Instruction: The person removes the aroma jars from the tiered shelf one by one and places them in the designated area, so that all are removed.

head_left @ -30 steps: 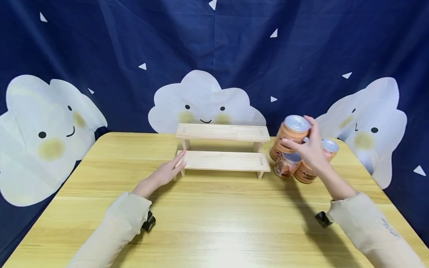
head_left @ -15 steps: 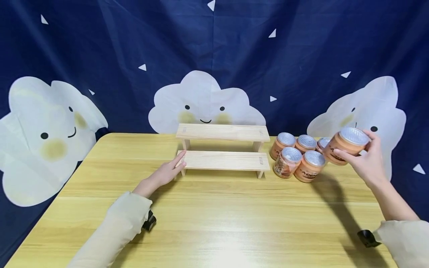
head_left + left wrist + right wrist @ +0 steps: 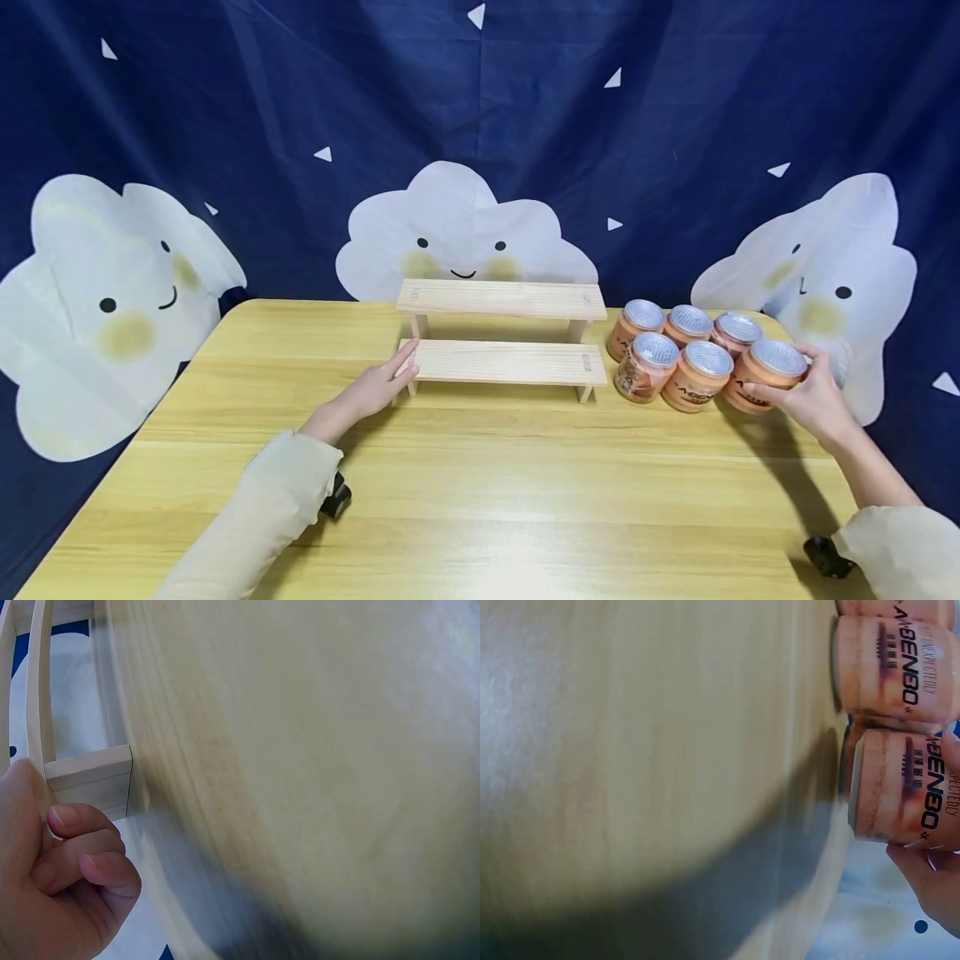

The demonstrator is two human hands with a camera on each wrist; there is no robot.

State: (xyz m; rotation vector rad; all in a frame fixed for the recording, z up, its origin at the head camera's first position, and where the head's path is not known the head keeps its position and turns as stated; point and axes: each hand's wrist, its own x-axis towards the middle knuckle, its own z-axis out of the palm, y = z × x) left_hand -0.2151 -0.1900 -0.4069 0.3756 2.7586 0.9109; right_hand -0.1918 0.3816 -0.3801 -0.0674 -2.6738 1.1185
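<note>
My right hand (image 3: 816,398) holds an orange can (image 3: 765,379) with a silver lid, thumb at the front and fingers behind. This can is upright at the right end of the front row of cans; whether its base touches the table I cannot tell. Beside it are a front can (image 3: 697,379) and a can with a differently patterned label (image 3: 647,371). My left hand (image 3: 367,390) grips the left end of the lower board of a two-step wooden shelf (image 3: 502,362). In the left wrist view its fingers (image 3: 97,851) curl beneath the board.
Behind the front row stand more orange cans (image 3: 688,323), close together and right of the shelf. The shelf's upper board (image 3: 498,297) is at the back. A blue cloth with clouds (image 3: 465,225) hangs behind the wooden table (image 3: 480,483).
My right hand has carried the can from above the left cans over to the right, then lowered it beside the front row. My left hand stays on the shelf.
</note>
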